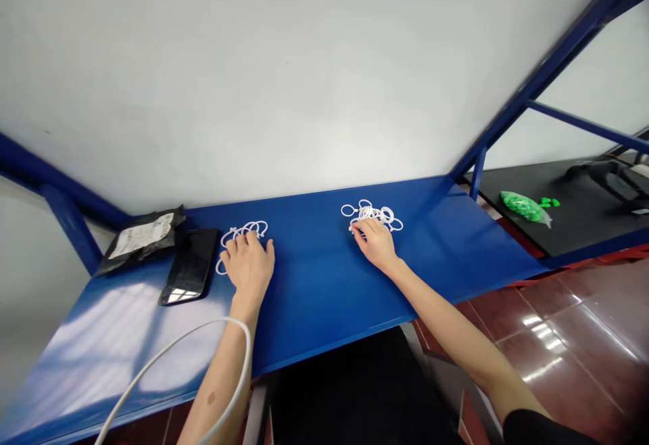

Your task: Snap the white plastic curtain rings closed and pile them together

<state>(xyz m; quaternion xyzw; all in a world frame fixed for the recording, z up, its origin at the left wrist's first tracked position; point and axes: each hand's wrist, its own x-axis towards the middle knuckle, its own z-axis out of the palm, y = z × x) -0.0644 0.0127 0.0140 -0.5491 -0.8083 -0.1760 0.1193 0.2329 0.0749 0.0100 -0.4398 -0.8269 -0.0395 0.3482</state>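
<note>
White rings (368, 213), left and right;
left hand (249, 266) rests loosely open over some; right hand (378, 243) nearly pinches at others; whether it grips, I cannot tell.

Hands are bare, L hand (248, 264) & R hand (376, 242), wrists too. L forearm (228, 358) bare right to the edge of view, w/ one small oval mark (211, 398) well below the wrist. R forearm (456, 337) bare up to a plain blk sleeve (540, 428), nr the elbow. Wht cable (223, 318), thin, round & smooth, loops across L forearm. Blk area (359, 391) btwn the arms: clothing or not, too dark to tell.
</note>
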